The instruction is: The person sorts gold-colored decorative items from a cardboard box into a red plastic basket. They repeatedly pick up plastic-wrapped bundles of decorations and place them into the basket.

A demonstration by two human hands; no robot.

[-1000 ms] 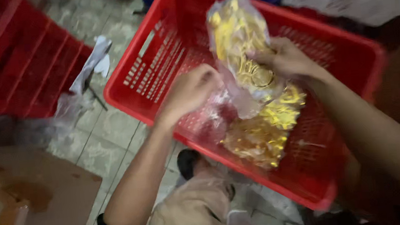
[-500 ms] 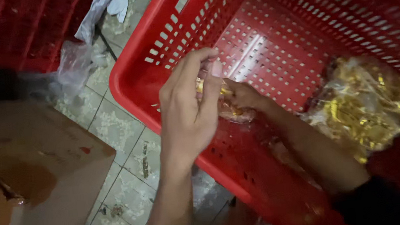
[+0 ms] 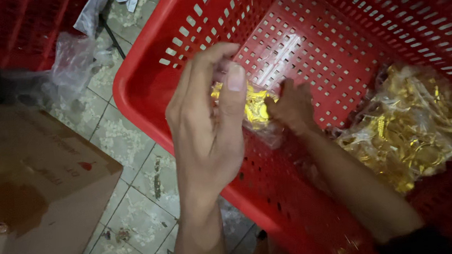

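Both hands have risen, pinching a crinkled gold-filled packet.

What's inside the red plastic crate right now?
The red slotted plastic crate holds a large clear bag of gold pieces and a smaller bag held between both hands. The left hand covers part of that bag.

Counted: two hands, left hand and right hand; two bags of gold pieces, small bag at the fingers, large bag beyond; two red crates, near crate, far crate; one cardboard box.
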